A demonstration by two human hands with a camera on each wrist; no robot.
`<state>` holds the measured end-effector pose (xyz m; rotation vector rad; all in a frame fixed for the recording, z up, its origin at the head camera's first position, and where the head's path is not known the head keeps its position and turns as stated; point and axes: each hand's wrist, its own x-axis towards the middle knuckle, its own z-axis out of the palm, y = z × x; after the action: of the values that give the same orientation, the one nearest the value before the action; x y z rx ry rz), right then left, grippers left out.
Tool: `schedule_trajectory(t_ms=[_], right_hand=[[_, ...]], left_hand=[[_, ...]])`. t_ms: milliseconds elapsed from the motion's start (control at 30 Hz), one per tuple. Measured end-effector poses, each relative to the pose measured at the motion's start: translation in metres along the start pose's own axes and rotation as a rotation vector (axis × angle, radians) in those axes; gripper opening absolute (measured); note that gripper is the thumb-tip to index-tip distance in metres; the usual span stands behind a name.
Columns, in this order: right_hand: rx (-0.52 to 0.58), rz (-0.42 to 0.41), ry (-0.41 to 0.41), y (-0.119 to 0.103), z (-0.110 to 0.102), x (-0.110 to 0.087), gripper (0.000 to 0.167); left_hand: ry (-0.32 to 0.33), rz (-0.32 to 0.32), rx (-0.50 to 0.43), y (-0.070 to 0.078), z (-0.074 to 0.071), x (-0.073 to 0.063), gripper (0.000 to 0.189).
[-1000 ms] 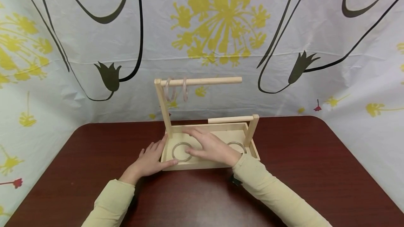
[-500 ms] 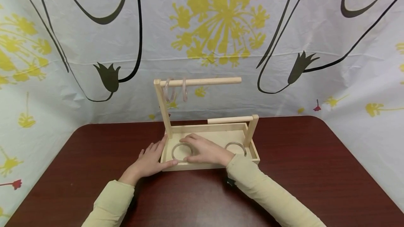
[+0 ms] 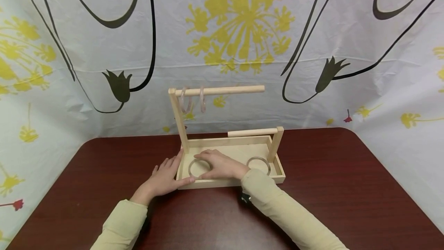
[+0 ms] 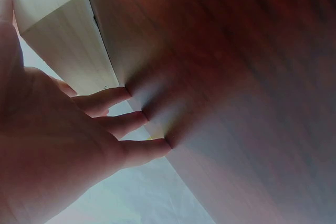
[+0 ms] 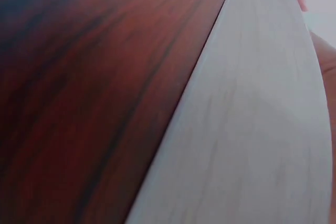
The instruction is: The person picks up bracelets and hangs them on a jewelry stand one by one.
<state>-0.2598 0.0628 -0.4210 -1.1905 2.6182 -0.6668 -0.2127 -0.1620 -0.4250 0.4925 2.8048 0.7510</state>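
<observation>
Touching tray [image 3: 222, 183] with spread left hand [image 3: 163, 180]; straddling front-left corner ring [image 3: 189, 169] from right with thumb-parted right hand [image 3: 222, 166], perhaps gripping.

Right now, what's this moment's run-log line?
left hand: touching wooden tray | right hand: at left ring in tray, grip unclear | right ring: flat in tray | upper rod: two hanging rings

- Wearing a pale yellow-beige left sleeve [image 3: 121, 219] and a matching right sleeve [image 3: 284, 208]
- Plain, long, lightly creased
- Bare at left hand [image 3: 162, 178] and right hand [image 3: 222, 166]
- Showing a small black item [image 3: 246, 197] beneath the right sleeve, mostly hidden
</observation>
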Motion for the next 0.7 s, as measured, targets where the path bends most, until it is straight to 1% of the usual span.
schedule_trajectory(t_ms=[167, 300, 533, 700], right_hand=[[-0.025, 0.026, -0.023, 0.0013, 0.0019, 0.003, 0.065], [-0.032, 0.035, -0.009, 0.0029, 0.0034, 0.0041, 0.065], [0.001, 0.076, 0.009, 0.0068, 0.0043, 0.0042, 0.069], [0.052, 0.117, 0.048, 0.0095, 0.0035, 0.0033, 0.073]], left_hand=[[-0.004, -0.004, 0.014, -0.0013, 0.001, 0.0017, 0.102], [-0.008, -0.009, 0.024, -0.0023, 0.0016, 0.0021, 0.102], [-0.001, -0.008, 0.019, -0.0012, 0.0009, 0.0008, 0.102], [-0.002, -0.011, 0.02, -0.0009, 0.0004, 0.0002, 0.102]])
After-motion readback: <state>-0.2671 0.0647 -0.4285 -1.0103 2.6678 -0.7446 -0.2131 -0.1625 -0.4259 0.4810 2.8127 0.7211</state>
